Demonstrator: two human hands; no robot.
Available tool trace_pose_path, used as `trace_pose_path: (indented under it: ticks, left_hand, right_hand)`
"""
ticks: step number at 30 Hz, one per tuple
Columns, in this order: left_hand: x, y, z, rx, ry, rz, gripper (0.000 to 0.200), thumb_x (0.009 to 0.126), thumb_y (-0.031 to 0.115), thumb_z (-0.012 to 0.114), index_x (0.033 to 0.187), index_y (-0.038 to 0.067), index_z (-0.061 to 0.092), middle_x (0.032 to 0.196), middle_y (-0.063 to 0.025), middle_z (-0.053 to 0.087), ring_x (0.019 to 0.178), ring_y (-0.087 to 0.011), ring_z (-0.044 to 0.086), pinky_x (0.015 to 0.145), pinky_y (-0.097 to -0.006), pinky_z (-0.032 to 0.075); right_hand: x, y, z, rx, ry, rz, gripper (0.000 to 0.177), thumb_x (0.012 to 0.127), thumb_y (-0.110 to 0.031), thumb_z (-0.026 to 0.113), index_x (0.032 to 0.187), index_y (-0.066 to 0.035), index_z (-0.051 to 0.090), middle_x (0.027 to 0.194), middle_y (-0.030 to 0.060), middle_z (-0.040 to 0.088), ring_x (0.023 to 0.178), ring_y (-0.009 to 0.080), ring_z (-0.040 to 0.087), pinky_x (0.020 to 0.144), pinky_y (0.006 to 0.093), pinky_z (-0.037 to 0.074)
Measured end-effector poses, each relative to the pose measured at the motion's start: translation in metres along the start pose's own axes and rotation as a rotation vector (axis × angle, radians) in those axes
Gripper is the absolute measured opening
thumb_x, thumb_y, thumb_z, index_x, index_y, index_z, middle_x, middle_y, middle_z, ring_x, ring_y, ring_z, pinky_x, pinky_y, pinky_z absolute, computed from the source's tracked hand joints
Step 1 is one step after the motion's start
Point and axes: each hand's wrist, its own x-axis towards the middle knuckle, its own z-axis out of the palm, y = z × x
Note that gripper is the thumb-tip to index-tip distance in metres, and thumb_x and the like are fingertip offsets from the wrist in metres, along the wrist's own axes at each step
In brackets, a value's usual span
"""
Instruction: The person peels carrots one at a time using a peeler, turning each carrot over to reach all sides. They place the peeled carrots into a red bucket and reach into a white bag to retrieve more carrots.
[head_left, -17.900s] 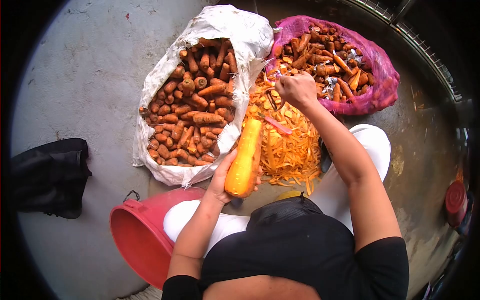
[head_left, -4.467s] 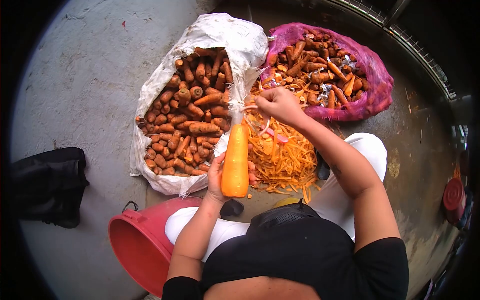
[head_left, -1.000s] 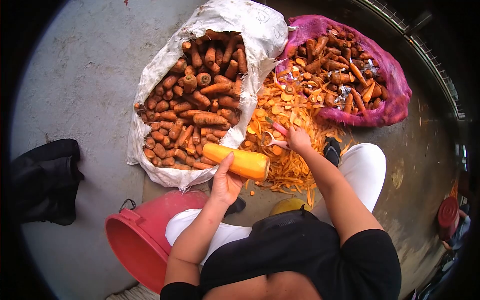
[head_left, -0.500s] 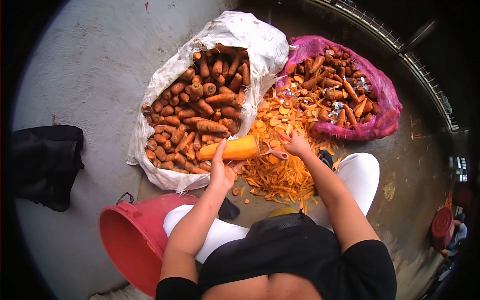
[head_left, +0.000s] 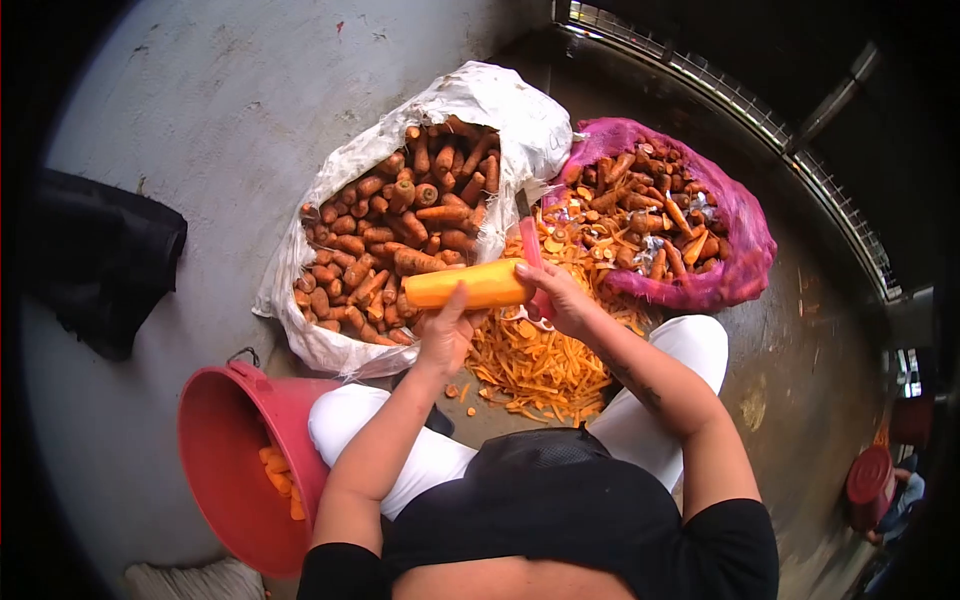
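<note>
A peeled, bright orange carrot (head_left: 468, 285) lies crosswise in front of me. My left hand (head_left: 447, 335) is closed around its underside, with a finger against its near side. At the carrot's right end, the fingers of my right hand (head_left: 562, 298) touch it and are closed on a pink-handled peeler (head_left: 531, 242), which points upward. The lower part of the tool is partly hidden by the hand. Beneath lies a heap of carrot peelings (head_left: 540, 365). Behind the carrot, a white sack (head_left: 520, 110) holds many unpeeled carrots (head_left: 400, 225).
A magenta mesh sack (head_left: 745, 270) of carrots and scraps stands at the back right. A red bucket (head_left: 225, 450) with several peeled carrots (head_left: 280, 475) is tipped at my left. Black cloth (head_left: 110, 260) hangs far left. Another person (head_left: 905, 495) is beside a red container (head_left: 870, 485), far right.
My right hand has moved left onto the carrot's end, and the pink handle now points upward. The view has shifted, showing peeled carrots inside the bucket.
</note>
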Motion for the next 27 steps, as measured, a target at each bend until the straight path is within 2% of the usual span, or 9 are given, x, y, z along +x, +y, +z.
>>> trace_pose_path:
  ticks: [1,5,8,9,12,17,18,25,27]
  left_hand:
    - [-0.003,0.010,-0.002,0.025,-0.143,-0.049,0.072,0.084,0.053,0.063,0.134,0.006,0.040,0.132,-0.0125,0.047,0.122,-0.0246,0.049,0.099,-0.0466,0.045]
    - [-0.017,0.054,-0.009,-0.076,-0.520,-0.304,0.126,0.065,0.089,0.039,0.146,-0.004,0.014,0.148,-0.0183,0.029,0.135,-0.0294,0.034,0.107,-0.0541,0.034]
    - [-0.011,0.057,-0.020,0.049,-0.564,-0.449,0.123,0.069,0.080,0.053,0.146,-0.006,0.011,0.145,-0.0191,0.033,0.128,-0.0289,0.044,0.101,-0.0492,0.042]
    - [-0.009,0.052,-0.024,0.130,-0.535,-0.507,0.106,0.073,0.062,0.069,0.144,-0.003,0.024,0.136,-0.0152,0.045,0.116,-0.0243,0.053,0.095,-0.0391,0.047]
    - [-0.001,0.028,-0.013,0.748,-0.518,-0.446,0.080,0.073,0.043,0.078,0.132,0.001,0.044,0.118,-0.0096,0.058,0.103,-0.0192,0.058,0.088,-0.0319,0.047]
    - [0.005,0.017,-0.005,1.106,-0.265,-0.092,0.064,0.065,0.035,0.083,0.115,0.005,0.055,0.101,-0.0123,0.065,0.092,-0.0244,0.064,0.085,-0.0330,0.048]
    - [0.007,0.025,0.001,1.208,-0.207,-0.067,0.064,0.065,0.035,0.082,0.115,0.005,0.055,0.101,-0.0126,0.065,0.093,-0.0258,0.064,0.084,-0.0349,0.049]
    - [0.028,0.042,-0.016,1.645,0.008,0.219,0.064,0.067,0.032,0.078,0.118,0.007,0.049,0.105,-0.0155,0.064,0.093,-0.0361,0.063,0.078,-0.0445,0.050]
    - [0.031,0.046,-0.021,1.688,0.005,0.257,0.064,0.067,0.031,0.078,0.118,0.007,0.047,0.104,-0.0153,0.063,0.092,-0.0364,0.063,0.077,-0.0455,0.050]
  right_hand:
    - [-0.002,-0.002,-0.004,-0.008,-0.022,-0.023,0.043,0.082,-0.041,0.070,0.103,-0.007,0.055,0.076,-0.0003,0.054,0.048,0.0046,0.048,0.042,0.0179,0.040]
    - [-0.006,-0.012,-0.012,-0.127,-0.122,-0.076,0.049,0.081,-0.035,0.072,0.111,-0.003,0.052,0.080,0.0008,0.057,0.049,0.0036,0.048,0.040,0.0163,0.040]
    - [-0.013,-0.031,-0.006,-0.300,-0.246,-0.106,0.056,0.078,-0.023,0.076,0.121,-0.001,0.048,0.095,0.0033,0.061,0.071,0.0066,0.058,0.060,0.0197,0.049]
    - [-0.021,-0.035,0.008,-0.329,-0.275,-0.130,0.057,0.077,-0.019,0.077,0.123,-0.001,0.048,0.097,0.0033,0.061,0.076,0.0070,0.058,0.061,0.0204,0.048]
    - [-0.022,-0.015,0.018,-0.410,-0.291,-0.085,0.058,0.073,-0.003,0.078,0.124,-0.001,0.049,0.105,0.0039,0.060,0.102,0.0139,0.058,0.091,0.0293,0.047]
    - [-0.014,0.000,0.011,-0.486,-0.004,-0.207,0.041,0.093,-0.032,0.059,0.124,-0.006,0.051,0.100,-0.0018,0.057,0.071,0.0029,0.048,0.063,0.0181,0.040]
    - [-0.011,0.001,0.010,-0.493,0.064,-0.233,0.040,0.099,-0.040,0.045,0.122,-0.008,0.052,0.090,-0.0042,0.054,0.060,0.0009,0.034,0.054,0.0168,0.027]
    - [-0.006,0.003,0.018,-0.482,0.188,-0.281,0.016,0.095,-0.019,0.058,0.094,-0.005,0.050,0.073,-0.0035,0.049,0.059,0.0048,0.043,0.049,0.0201,0.034]
    - [-0.005,0.007,0.011,-0.887,0.193,-0.377,0.016,0.091,-0.013,0.061,0.095,-0.004,0.049,0.068,-0.0006,0.054,0.057,0.0043,0.046,0.051,0.0204,0.037]
